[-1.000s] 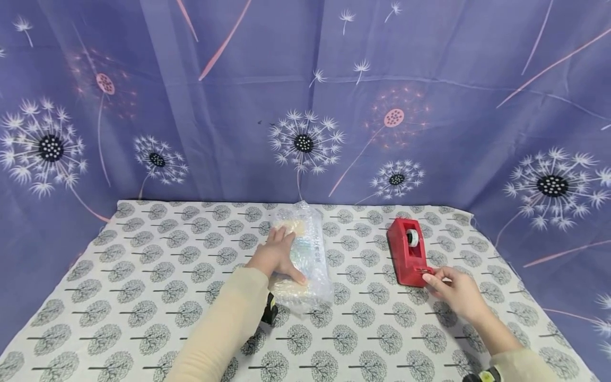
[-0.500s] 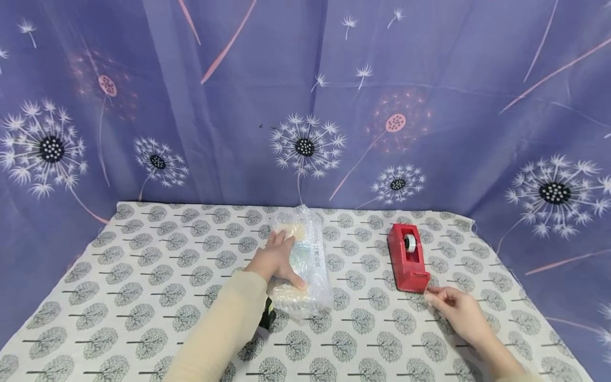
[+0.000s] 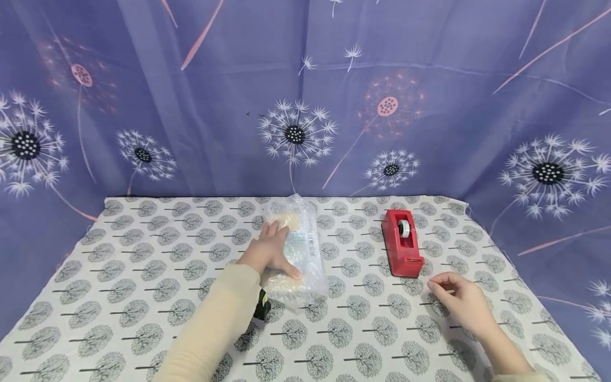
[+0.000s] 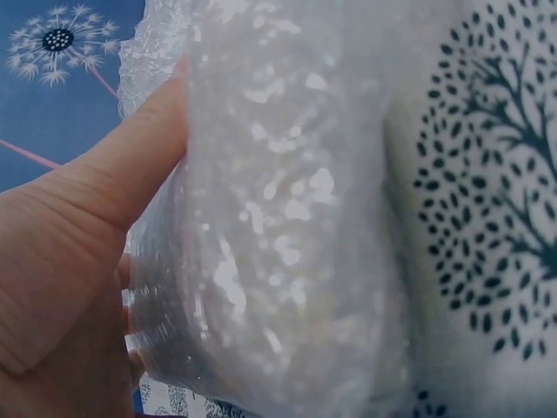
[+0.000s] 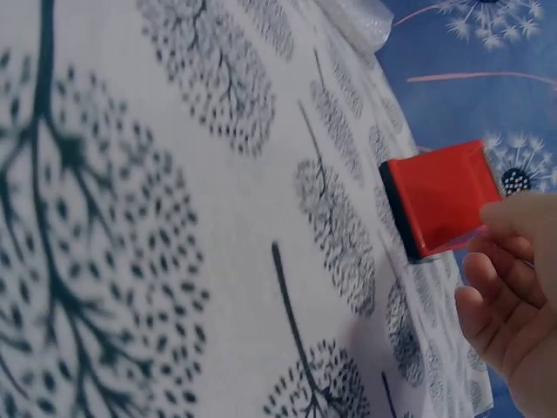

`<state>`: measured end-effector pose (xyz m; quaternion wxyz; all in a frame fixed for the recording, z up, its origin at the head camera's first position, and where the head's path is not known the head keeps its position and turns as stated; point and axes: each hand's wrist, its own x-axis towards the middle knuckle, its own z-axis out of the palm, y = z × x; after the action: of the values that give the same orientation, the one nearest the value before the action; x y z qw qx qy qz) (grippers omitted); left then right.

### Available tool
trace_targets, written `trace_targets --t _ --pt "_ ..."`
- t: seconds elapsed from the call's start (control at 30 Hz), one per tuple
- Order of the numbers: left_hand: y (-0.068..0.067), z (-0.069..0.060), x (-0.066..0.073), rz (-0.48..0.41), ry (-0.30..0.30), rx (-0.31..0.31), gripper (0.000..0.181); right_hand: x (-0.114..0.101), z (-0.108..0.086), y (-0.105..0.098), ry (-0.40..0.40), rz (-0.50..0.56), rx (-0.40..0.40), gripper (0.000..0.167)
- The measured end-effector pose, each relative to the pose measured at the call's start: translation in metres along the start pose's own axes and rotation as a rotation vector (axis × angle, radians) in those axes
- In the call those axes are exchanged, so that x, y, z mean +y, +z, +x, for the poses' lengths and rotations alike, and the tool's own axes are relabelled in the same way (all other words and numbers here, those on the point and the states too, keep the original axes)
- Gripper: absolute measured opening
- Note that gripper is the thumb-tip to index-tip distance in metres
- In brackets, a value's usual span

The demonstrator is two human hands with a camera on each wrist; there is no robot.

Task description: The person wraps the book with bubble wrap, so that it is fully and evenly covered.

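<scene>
A flat package in clear bubble wrap [image 3: 307, 254] lies on the patterned cloth, printing faintly visible through it. My left hand [image 3: 272, 250] rests on its left part with fingers spread and the thumb extended; in the left wrist view the thumb lies against the crinkled wrap. To the right stands a red tape dispenser [image 3: 396, 254] with a small white roll in it. Just in front of its near end, my right hand [image 3: 460, 300] pinches with thumb and forefinger. A thin clear strip, apparently tape [image 5: 468, 239], shows between those fingertips and the dispenser in the right wrist view.
White cloth printed with grey trees [image 3: 143, 297] covers the table. Behind it hangs a purple curtain [image 3: 215, 132] with dandelion prints, meeting the table's back edge. A black wrist camera [image 3: 262, 305] sits under my left wrist, close to the package.
My right hand has drawn back from the dispenser's front edge, toward me, its fingertips still pinched. My left hand stays on the package. The head view has shifted slightly.
</scene>
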<state>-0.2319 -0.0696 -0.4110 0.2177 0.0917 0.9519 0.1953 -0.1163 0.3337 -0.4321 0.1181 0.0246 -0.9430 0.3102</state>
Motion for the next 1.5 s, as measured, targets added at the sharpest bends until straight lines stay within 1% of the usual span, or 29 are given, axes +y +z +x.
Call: trace_targets --t 0.2,0.3,0.37,0.5,0.6,0.67,0.7,0.83,0.9,1.0,1.2,1.3,1.37,1.5 --pt "-0.003 -0.002 0.001 -0.007 0.001 0.001 0.128 -0.008 0.0 0.002 -0.009 0.076 0.003 0.011" --pt "-0.002 -0.003 0.001 -0.01 0.005 0.002 0.127 -0.011 -0.001 0.003 0.023 0.122 -0.019 0.015" --pt "-0.002 -0.003 0.001 -0.012 0.005 0.003 0.128 -0.014 0.0 0.002 0.057 0.179 -0.049 0.019" --pt "-0.002 -0.003 0.001 -0.011 0.001 0.003 0.128 -0.018 0.002 0.003 0.112 0.36 -0.113 0.032" --pt "-0.001 -0.002 0.001 -0.008 0.003 0.0 0.129 -0.021 0.003 0.004 0.125 0.501 -0.153 0.044" --pt "-0.001 -0.001 0.001 -0.004 0.003 0.0 0.129 -0.023 0.004 0.005 0.127 0.592 -0.175 0.049" --pt "-0.001 -0.001 0.001 -0.004 0.003 -0.001 0.129 -0.024 0.005 0.006 0.131 0.642 -0.188 0.048" --pt "-0.002 -0.001 0.001 0.01 0.001 -0.001 0.129 -0.027 0.007 0.009 0.131 0.826 -0.216 0.036" --pt "-0.002 -0.001 0.001 0.015 0.002 -0.001 0.129 -0.03 0.007 0.011 0.119 0.895 -0.23 0.031" --pt "-0.003 -0.003 0.002 0.016 0.0 -0.002 0.129 -0.034 0.007 0.012 0.106 0.978 -0.255 0.029" --pt "-0.005 -0.005 0.003 -0.006 -0.001 -0.001 0.128 -0.038 0.007 0.015 0.109 1.095 -0.292 0.03" --pt "-0.004 -0.005 0.003 -0.006 0.0 -0.001 0.128 -0.039 0.007 0.016 0.122 1.129 -0.3 0.028" --pt "-0.003 -0.005 0.002 -0.007 0.002 0.001 0.128 -0.041 0.007 0.016 0.134 1.131 -0.304 0.026" --pt "-0.003 -0.004 0.001 -0.01 0.006 0.005 0.128 -0.045 0.008 0.017 0.182 1.074 -0.297 0.023"
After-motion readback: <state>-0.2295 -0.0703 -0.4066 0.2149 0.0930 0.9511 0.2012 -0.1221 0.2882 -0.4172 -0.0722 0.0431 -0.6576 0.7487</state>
